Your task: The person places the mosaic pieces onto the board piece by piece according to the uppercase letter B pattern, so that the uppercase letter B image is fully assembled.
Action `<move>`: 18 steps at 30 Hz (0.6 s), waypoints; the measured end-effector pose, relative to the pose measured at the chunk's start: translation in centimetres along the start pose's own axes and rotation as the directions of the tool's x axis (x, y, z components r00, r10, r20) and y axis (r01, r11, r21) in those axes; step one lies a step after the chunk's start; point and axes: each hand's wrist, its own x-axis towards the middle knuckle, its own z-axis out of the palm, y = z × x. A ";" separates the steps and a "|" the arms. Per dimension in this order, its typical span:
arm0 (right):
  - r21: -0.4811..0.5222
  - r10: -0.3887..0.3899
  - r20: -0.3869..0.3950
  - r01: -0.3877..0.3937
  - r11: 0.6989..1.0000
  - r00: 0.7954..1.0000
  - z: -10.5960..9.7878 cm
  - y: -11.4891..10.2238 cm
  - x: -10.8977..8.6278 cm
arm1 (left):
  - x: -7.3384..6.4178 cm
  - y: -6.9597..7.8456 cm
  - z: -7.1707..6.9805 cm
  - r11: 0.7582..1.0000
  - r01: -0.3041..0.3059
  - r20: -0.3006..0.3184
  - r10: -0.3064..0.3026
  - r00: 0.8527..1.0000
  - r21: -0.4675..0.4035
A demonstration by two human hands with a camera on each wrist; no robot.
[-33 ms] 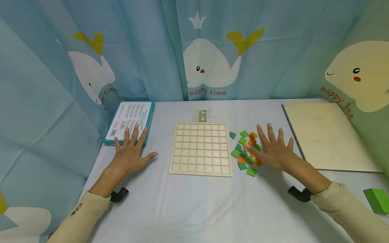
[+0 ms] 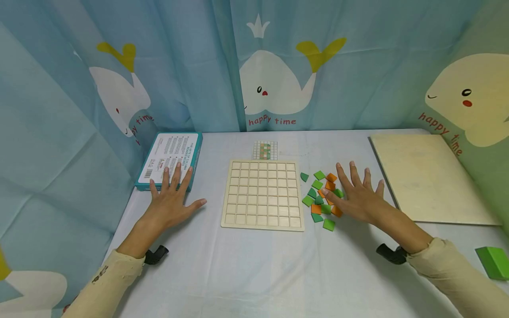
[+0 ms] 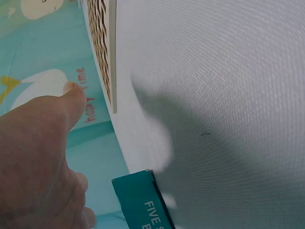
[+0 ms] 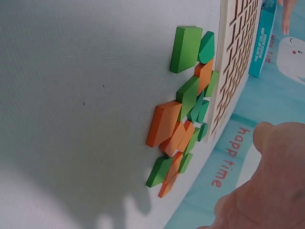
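My left hand, fingers spread, hovers by the near edge of a teal box, its fingertips overlapping the box in the head view. Nothing is in it. My right hand is spread in the same way over the right side of a loose group of tiles, holding none. Among them are green square tiles, orange square tiles and dark green rounded tiles. Between the hands lies a wooden grid board with bare cells. In the right wrist view, several tiles lean on or overlap one another.
Behind the grid board lies a small pattern card with a printed grid. A large pale board lies at the right, and a green block sits near the right edge. A whale-print curtain encloses the white-covered table.
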 end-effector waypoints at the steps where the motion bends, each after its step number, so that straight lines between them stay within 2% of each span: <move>1: 0.002 0.001 0.001 -0.001 1.000 1.000 0.0 0.0 0.0 | 0.0 0.0 0.0 1.000 -0.002 0.001 0.002 1.000 0.000; 8: 0.011 0.020 0.004 -0.020 1.000 1.000 0.0 0.4 0.7 | 0.1 0.0 0.0 1.000 -0.010 0.000 0.010 1.000 0.005; 13: 0.049 0.010 0.001 -0.010 0.999 1.000 -0.6 1.2 1.6 | 0.1 0.6 0.1 0.999 -0.045 0.008 0.046 0.999 -0.009; 18: 0.118 -0.021 -0.088 0.031 0.993 0.996 -0.6 1.9 2.8 | 0.1 1.5 0.4 0.991 -0.118 0.012 0.119 0.993 -0.062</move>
